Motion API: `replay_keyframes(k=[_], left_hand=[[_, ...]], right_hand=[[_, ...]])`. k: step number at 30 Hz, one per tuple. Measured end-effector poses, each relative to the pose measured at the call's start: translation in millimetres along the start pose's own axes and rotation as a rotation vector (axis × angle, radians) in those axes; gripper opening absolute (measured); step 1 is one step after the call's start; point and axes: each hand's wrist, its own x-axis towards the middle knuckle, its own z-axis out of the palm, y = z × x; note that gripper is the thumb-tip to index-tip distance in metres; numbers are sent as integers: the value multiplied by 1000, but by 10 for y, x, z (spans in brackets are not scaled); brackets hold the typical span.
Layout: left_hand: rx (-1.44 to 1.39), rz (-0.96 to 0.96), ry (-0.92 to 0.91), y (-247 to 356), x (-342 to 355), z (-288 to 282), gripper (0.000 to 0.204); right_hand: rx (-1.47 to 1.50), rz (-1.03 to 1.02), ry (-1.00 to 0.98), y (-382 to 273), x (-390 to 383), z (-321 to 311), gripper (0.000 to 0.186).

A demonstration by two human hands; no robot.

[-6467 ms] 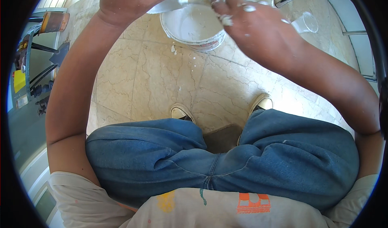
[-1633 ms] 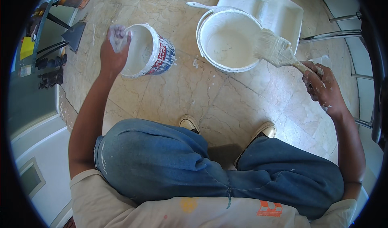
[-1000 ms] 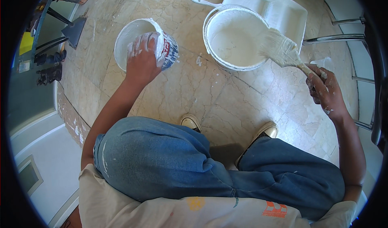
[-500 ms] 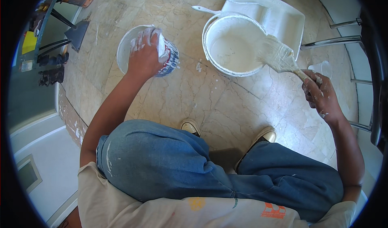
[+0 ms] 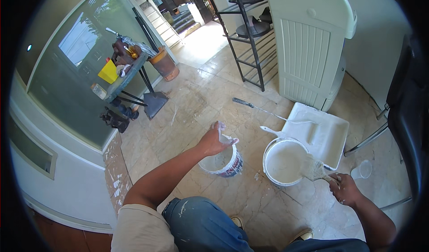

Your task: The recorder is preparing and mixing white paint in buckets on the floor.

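My left hand (image 5: 216, 138), its fingers smeared white and loosely spread, is raised over the small printed paint bucket (image 5: 227, 165); whether it touches the rim is unclear. My right hand (image 5: 343, 187) grips the handle of a wide paintbrush (image 5: 316, 169), whose white-coated bristles rest at the rim of a larger white bucket (image 5: 281, 160) holding pale paint. Behind that bucket a white roller tray (image 5: 333, 136) lies on the tiles, with a thinner white brush (image 5: 269, 130) and a long rod with a dark grip (image 5: 243, 102) beside it.
A cluttered glass table (image 5: 120, 84) and dustpan (image 5: 156, 102) stand left by a glazed panel. A dark shoe rack (image 5: 252, 60) and pale plastic appliance (image 5: 304, 51) stand ahead, a black chair (image 5: 404, 118) right, a clear cup (image 5: 362, 170) below it. An open doorway shows ahead.
The view has tilted up, bringing doorway, rack and appliance in. My left hand has risen from the small bucket's rim, fingers less curled. My right hand still holds the brush.
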Motion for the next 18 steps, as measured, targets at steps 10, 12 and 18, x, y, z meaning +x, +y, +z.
replay_keyframes(k=[10, 12, 18], left_hand=[[89, -1, -262, 1234, 218, 1014, 122], [30, -66, -227, 1335, 300, 1004, 125], [91, 32, -404, 866, 425, 1537, 132]], right_hand=[[131, 86, 10, 244, 73, 37, 27], [56, -31, 24, 131, 125, 17, 30], [95, 146, -6, 140, 117, 81, 37]])
